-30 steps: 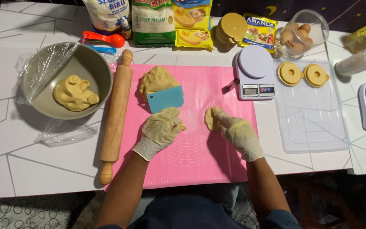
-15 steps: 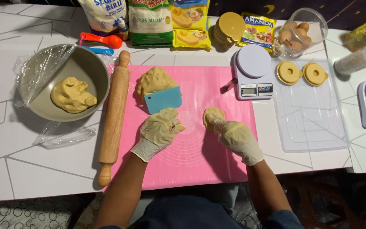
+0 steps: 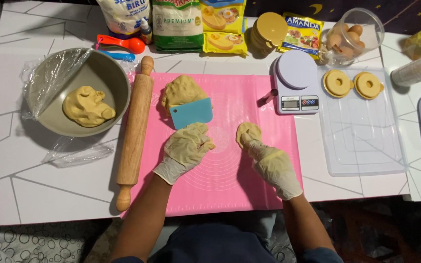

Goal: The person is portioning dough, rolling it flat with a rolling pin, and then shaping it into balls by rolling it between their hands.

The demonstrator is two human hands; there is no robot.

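Both my hands wear pale gloves over a pink silicone mat (image 3: pixel 230 180). My right hand (image 3: pixel 269 163) presses its fingers onto a small flattened piece of yellow dough (image 3: pixel 247 132) on the mat. My left hand (image 3: pixel 186 148) rests curled on the mat, holding nothing I can see. Just beyond the left hand lies a blue plastic scraper (image 3: pixel 191 113), leaning against a larger lump of dough (image 3: pixel 181 91).
A wooden rolling pin (image 3: pixel 135 131) lies along the mat's left edge. A grey bowl (image 3: pixel 104 73) with dough and plastic wrap stands at left. A kitchen scale (image 3: pixel 296 83), a clear tray (image 3: pixel 366 141) with two dough rings, egg jar and bags stand behind.
My right hand has slid slightly along the small dough piece, pressing it. My left hand has stayed almost still on the mat.
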